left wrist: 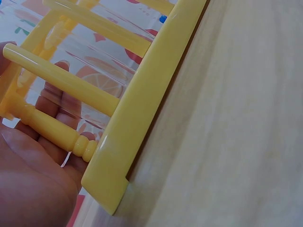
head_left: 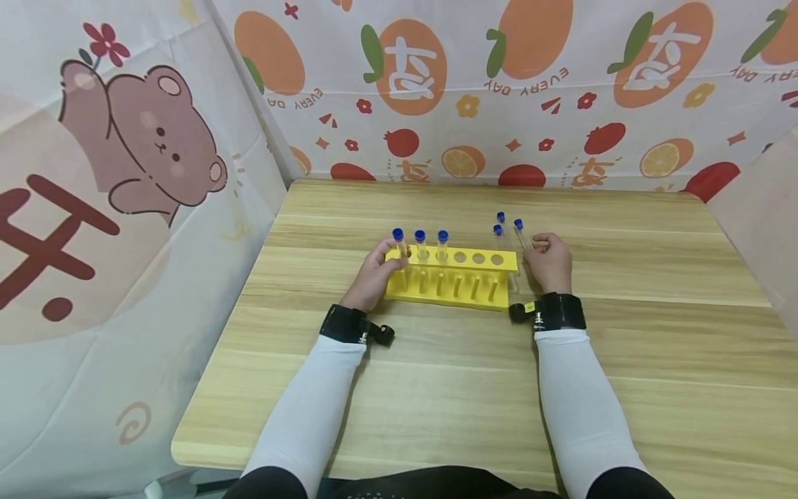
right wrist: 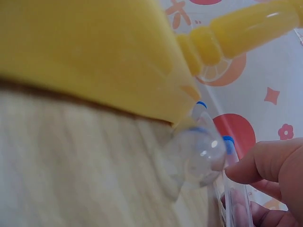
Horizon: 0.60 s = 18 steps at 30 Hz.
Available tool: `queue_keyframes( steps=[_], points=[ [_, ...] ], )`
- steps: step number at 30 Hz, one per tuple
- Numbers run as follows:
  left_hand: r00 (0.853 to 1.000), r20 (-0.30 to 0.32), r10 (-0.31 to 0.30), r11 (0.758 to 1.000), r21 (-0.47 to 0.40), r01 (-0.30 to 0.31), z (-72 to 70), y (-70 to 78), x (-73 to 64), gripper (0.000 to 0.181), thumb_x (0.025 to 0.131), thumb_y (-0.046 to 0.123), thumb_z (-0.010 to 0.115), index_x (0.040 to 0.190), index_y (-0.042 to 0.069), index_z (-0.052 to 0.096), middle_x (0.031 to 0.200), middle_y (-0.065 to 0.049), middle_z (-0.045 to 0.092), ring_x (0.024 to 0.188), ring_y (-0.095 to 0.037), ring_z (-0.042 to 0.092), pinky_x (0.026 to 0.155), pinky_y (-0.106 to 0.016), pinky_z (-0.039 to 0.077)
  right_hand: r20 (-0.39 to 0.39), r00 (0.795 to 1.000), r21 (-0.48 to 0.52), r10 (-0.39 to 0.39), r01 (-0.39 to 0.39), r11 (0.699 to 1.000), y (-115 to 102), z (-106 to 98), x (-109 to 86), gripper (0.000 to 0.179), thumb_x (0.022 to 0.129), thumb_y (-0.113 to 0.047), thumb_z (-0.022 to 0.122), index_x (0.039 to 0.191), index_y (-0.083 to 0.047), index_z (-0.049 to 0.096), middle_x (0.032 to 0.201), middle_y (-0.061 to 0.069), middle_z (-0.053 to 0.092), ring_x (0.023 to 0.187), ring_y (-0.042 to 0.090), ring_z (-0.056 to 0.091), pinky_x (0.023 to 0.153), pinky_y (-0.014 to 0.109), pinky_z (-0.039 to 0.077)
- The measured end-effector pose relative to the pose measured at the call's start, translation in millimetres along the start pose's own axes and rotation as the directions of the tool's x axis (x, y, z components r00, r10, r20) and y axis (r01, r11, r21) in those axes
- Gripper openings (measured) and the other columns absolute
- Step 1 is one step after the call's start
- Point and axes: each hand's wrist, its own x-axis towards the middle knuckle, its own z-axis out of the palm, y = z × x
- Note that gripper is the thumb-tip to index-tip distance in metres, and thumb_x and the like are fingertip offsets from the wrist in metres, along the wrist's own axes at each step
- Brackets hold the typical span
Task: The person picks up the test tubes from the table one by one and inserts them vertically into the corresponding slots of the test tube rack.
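Note:
A yellow test tube rack [head_left: 449,301] stands on the table, with three blue-capped clear test tubes [head_left: 420,237] upright in its left holes. At the rack's left end my left hand [head_left: 373,274] grips it, thumb in front; in the left wrist view, fingers [left wrist: 57,101] reach behind the yellow posts. Beyond the rack's right end my right hand [head_left: 550,265] pinches a clear test tube [right wrist: 239,203] with a blue cap [head_left: 518,224]. Another tube's rounded bottom [right wrist: 201,158] shows close beside it in the right wrist view.
Two more blue caps [head_left: 501,217] show behind the rack's right end, their tubes partly hidden by it. The rack's three right holes [head_left: 478,258] hold no tubes. A fruit-patterned cloth [head_left: 461,132] hangs behind the wooden table [head_left: 461,388].

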Motion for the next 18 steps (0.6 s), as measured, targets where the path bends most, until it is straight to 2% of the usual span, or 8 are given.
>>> queue_keyframes(
  steps=[8,14,18],
  points=[
    [1.000,-0.018,-0.026,1.000,0.012,0.026,0.9,-0.3,0.0,0.019,0.093,0.006,0.055,0.107,0.020,0.056,0.126,-0.006,0.052,0.137,-0.022,0.033,0.102,-0.037,0.037,-0.006,1.000,0.019,0.021,-0.020,1.000,1.9,0.9,2.2,0.041,0.087,-0.017,0.062,0.127,-0.010,0.060,0.089,0.003,0.056,0.073,0.016,0.052,0.060,0.026,0.042],
    [1.000,-0.015,-0.019,1.000,0.005,0.019,1.3,0.8,-0.1,0.021,0.092,0.006,0.055,0.108,0.019,0.056,0.129,-0.007,0.052,0.135,-0.025,0.036,0.100,-0.036,0.039,-0.020,1.000,0.052,0.018,-0.017,0.998,0.8,1.0,2.2,0.040,0.088,-0.019,0.061,0.127,-0.010,0.060,0.091,0.003,0.058,0.074,0.015,0.053,0.062,0.026,0.043],
    [1.000,-0.009,-0.016,1.000,0.004,0.016,1.3,1.5,-0.5,0.021,0.092,0.006,0.055,0.108,0.019,0.056,0.129,-0.007,0.051,0.140,-0.023,0.031,0.102,-0.037,0.038,-0.041,0.999,0.059,0.008,-0.006,0.998,1.8,1.3,2.9,0.039,0.088,-0.019,0.061,0.126,-0.010,0.060,0.089,0.003,0.060,0.072,0.014,0.054,0.063,0.026,0.043]
  ],
)
